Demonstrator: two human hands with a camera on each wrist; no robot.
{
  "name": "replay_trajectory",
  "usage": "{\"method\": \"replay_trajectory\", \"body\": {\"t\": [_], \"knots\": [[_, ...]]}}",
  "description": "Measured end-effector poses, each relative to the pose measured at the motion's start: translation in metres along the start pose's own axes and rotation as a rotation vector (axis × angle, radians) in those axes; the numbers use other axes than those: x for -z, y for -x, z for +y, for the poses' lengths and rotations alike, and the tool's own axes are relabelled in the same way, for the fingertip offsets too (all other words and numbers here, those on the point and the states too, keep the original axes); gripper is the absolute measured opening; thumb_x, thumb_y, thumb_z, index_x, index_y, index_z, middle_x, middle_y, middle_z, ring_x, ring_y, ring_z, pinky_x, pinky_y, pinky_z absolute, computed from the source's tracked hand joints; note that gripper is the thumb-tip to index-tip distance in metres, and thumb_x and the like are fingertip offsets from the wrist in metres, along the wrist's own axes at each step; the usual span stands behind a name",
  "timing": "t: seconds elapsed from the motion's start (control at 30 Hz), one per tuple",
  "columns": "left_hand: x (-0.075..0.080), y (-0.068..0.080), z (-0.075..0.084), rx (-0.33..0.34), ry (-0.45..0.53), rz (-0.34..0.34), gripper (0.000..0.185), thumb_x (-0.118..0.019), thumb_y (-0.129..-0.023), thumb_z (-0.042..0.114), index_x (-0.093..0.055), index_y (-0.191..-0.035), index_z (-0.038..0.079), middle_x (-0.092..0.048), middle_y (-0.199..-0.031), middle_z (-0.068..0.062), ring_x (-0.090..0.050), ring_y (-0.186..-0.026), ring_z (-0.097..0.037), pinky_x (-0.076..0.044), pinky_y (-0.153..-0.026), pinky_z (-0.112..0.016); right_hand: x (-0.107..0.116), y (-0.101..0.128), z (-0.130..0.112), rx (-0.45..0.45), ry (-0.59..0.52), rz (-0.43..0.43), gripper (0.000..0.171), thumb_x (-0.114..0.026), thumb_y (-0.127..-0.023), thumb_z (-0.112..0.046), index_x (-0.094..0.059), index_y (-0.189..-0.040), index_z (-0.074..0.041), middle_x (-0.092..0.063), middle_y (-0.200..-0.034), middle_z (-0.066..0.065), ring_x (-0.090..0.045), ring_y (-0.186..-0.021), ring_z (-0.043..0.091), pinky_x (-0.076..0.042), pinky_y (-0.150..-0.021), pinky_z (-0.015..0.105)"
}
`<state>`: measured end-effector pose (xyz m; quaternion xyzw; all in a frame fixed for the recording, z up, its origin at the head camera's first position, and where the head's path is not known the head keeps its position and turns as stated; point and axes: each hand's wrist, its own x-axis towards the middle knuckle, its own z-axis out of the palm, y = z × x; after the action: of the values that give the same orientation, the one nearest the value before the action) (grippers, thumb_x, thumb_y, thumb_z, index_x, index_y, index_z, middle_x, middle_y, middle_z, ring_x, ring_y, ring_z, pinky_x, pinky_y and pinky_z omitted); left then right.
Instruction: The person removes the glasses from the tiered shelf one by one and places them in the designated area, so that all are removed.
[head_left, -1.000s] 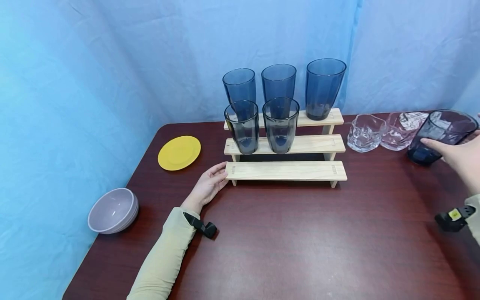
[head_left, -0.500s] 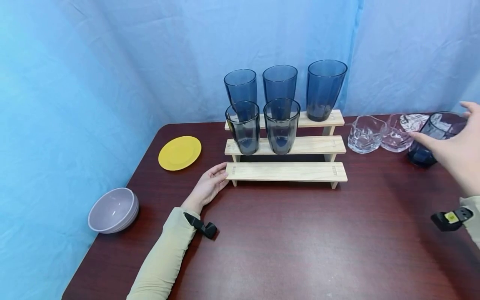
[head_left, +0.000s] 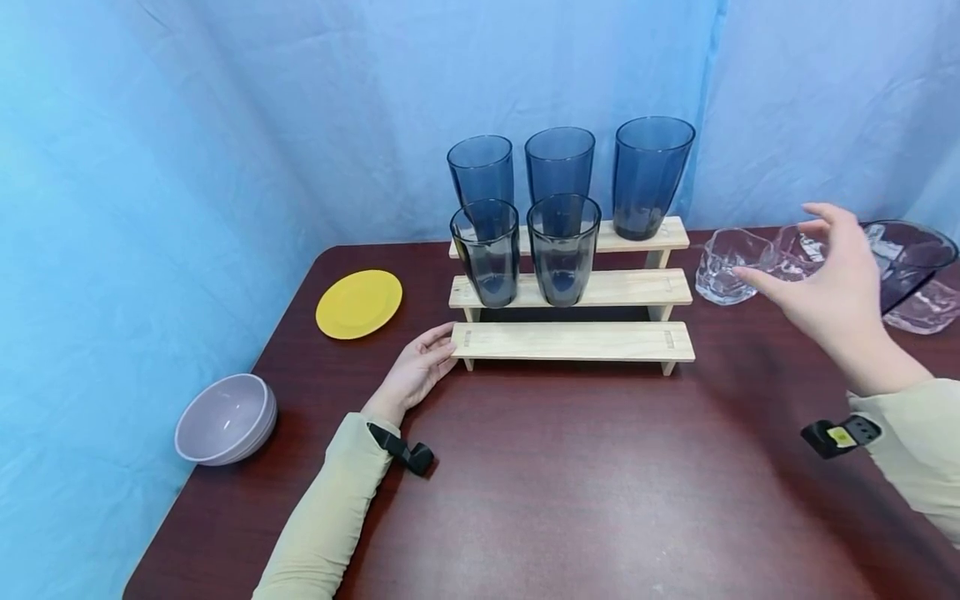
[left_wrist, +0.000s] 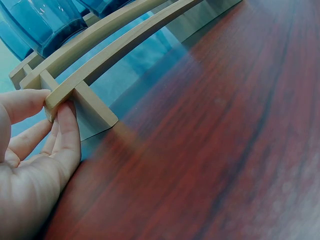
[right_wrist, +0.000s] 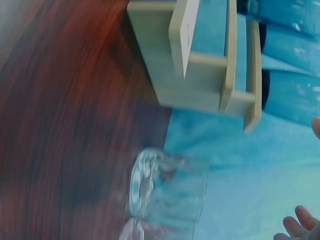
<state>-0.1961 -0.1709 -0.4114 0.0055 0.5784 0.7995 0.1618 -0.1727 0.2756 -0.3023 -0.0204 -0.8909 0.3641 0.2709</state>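
Head view: my left hand [head_left: 416, 371] rests on the tabletop [head_left: 570, 467], fingers loosely extended, touching the left end of the lowest step of the wooden rack [head_left: 573, 342]. The rack's long axis runs left to right; five dark blue glasses [head_left: 562, 248] stand upright on its upper two steps. My right hand [head_left: 828, 287] hovers above the tabletop, fingers spread wide, holding nothing. The clear glass [head_left: 729, 265] stands upright, just beyond and left of the fingertips, mouth up. A dark blue tumbler [head_left: 903, 260] sits behind the hand, to its right. The right hand is the nearer one to both.

Left wrist view: my fingers [left_wrist: 67, 135] press against the step's end and its support leg.

Right wrist view: the clear glass [right_wrist: 167, 187] stands beside the rack's right end; only fingertips [right_wrist: 300, 222] show, spread.
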Motion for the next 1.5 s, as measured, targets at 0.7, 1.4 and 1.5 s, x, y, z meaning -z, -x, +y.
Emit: {"method": "replay_trajectory", "body": {"t": [0.7,1.4,1.5], "knots": [[0.000,0.000,0.000,-0.010,0.004,-0.004,0.052,-0.039,-0.098,-0.006,-0.023,-0.147,-0.003,-0.056,-0.100,0.002,-0.060,-0.086,-0.003,-0.049,-0.076,-0.015,-0.056,0.001,-0.064,0.086,-0.257,-0.263,0.093,-0.084,-0.071,-0.019,-0.029,-0.145,-0.010,-0.045,-0.128,0.022,-0.042,-0.126,0.037,-0.030,-0.110,0.047],[-0.002,0.001,0.001,0.013,-0.005,0.015,0.052,-0.039,-0.098,-0.005,-0.024,-0.148,-0.002,-0.054,-0.101,0.000,-0.060,-0.087,-0.004,-0.048,-0.077,-0.016,-0.080,-0.010,-0.099,0.079,-0.291,-0.426,0.098,-0.084,-0.071,-0.025,-0.023,-0.147,-0.015,-0.045,-0.130,0.019,-0.041,-0.128,0.033,-0.032,-0.108,0.050],[-0.002,0.000,0.001,0.012,-0.009,0.015,0.052,-0.039,-0.098,-0.005,-0.024,-0.148,-0.001,-0.054,-0.102,0.001,-0.060,-0.088,-0.004,-0.048,-0.078,-0.016,-0.084,-0.011,-0.102,0.068,-0.302,-0.458,0.097,-0.083,-0.072,-0.025,-0.022,-0.147,-0.016,-0.044,-0.131,0.018,-0.041,-0.129,0.034,-0.031,-0.108,0.051]]}}
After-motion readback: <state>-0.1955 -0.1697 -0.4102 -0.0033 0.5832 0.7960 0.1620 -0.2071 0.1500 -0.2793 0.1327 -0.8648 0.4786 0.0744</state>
